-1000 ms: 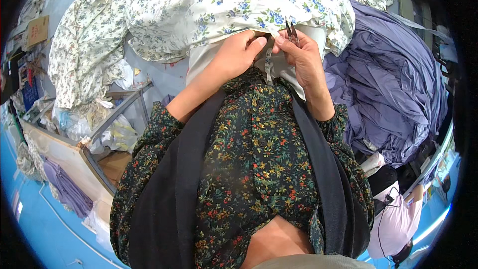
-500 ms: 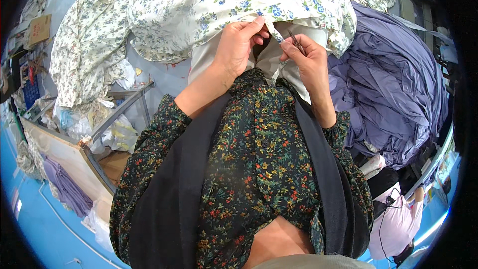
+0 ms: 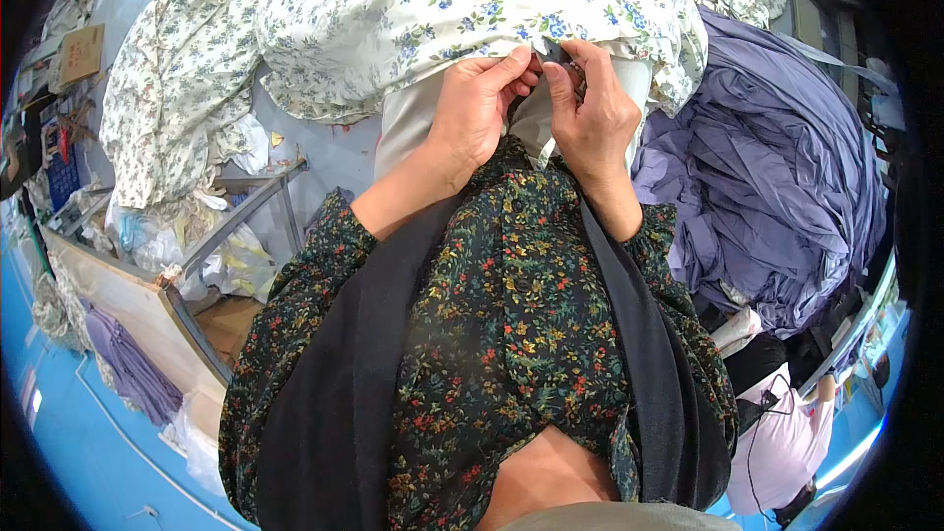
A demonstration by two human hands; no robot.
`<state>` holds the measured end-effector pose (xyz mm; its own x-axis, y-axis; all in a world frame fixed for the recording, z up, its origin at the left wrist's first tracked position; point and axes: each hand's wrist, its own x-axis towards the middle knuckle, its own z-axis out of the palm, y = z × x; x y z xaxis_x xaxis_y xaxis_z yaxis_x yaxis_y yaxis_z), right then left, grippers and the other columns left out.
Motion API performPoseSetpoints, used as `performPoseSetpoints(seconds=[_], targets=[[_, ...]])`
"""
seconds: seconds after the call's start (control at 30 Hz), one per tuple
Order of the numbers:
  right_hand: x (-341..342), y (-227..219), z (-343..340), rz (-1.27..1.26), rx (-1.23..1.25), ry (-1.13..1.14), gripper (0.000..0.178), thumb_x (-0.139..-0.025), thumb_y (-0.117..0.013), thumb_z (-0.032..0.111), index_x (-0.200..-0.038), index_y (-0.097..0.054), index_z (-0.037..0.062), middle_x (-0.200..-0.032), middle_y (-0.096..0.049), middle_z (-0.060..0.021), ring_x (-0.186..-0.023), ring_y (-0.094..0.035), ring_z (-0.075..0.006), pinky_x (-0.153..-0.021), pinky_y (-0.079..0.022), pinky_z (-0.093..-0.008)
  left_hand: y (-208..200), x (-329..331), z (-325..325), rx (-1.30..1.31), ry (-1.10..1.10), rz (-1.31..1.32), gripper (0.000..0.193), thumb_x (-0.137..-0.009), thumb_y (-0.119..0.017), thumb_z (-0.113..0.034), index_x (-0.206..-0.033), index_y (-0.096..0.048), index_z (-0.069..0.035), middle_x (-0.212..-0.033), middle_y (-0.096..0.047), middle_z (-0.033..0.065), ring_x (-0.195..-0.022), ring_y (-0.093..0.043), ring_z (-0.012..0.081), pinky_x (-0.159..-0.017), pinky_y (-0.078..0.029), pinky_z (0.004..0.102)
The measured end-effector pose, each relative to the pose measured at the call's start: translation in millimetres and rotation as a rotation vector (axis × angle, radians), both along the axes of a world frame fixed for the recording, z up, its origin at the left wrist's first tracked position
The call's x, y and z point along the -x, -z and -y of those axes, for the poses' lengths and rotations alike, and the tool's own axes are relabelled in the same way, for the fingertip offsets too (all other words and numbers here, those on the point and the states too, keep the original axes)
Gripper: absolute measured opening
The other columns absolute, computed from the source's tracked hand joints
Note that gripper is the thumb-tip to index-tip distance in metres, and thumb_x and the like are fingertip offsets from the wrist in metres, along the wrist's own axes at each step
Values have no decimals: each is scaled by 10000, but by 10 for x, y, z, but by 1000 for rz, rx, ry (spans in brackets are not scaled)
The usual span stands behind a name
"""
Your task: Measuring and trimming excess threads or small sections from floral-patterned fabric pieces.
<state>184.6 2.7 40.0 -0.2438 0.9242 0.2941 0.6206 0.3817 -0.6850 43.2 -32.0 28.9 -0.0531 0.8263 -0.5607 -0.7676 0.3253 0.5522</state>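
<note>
White fabric with blue flowers and green leaves [image 3: 433,0] lies across my lap. My left hand [image 3: 470,103] pinches its near edge, thumb against the fingers. Close beside it, my right hand [image 3: 596,108] is closed around small dark thread snips [image 3: 557,51]. The blades sit at the fabric edge, almost touching my left fingertips. Below my right hand hangs the end of a narrow white strip [image 3: 547,151]. How much of the strip lies between my fingers is hidden.
A big heap of purple-grey fabric [image 3: 777,157] lies on the right. On the left stands a wooden-sided bin with a metal frame [image 3: 128,305], holding plastic bags and scraps. Another person in a pink top [image 3: 782,442] is at the lower right. A cardboard box [image 3: 81,53] is far left.
My right hand has turned and moved up and inward, bringing the snips to the fabric edge beside my left fingers. The strip that was stretched between my hands is now mostly hidden.
</note>
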Motion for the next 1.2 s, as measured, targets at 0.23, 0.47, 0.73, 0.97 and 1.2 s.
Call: performPoseSetpoints(seconds=[0.23,0.47,0.73,0.97,1.2], targets=[[24,31,27,-28,-30,40,226,-888,-690,183,-1059,-615,54,-821,-676,-93,-627,-669,-240,-530,-494,-341,-14,-20,13,2,-15,9,151,-920,-679,-161,-889,-703,-15,-824,-680,52,-757,-575,121,-733,-447,262],[45,37,51,-17,-19,44,225,-893,-685,179,-1059,-607,49,-869,-681,-111,-650,-676,-247,-537,-503,-354,-11,-39,12,5,-30,-6,157,-919,-681,-161,-876,-698,-12,-819,-673,49,-754,-560,119,-733,-451,261],[46,27,29,-9,10,68,228,-888,-691,161,-1051,-601,30,-829,-668,-103,-622,-651,-229,-544,-497,-328,-5,-57,11,11,-42,-7,155,-918,-680,-147,-878,-701,1,-833,-683,62,-761,-579,123,-733,-453,259],[-24,31,-152,-410,308,29,254,-813,-743,60,-1026,-617,3,-785,-633,-25,-649,-545,-67,-582,-447,-230,22,-51,25,5,-30,-93,155,-916,-679,-136,-891,-705,15,-839,-691,80,-768,-594,127,-736,-464,263],[23,33,-266,39,-162,-189,223,-738,-655,10,-943,-634,96,-783,-604,-77,-595,-604,-242,-523,-464,-335,55,-21,39,11,6,-97,153,-910,-684,-124,-893,-701,27,-836,-694,85,-747,-596,130,-724,-469,257]])
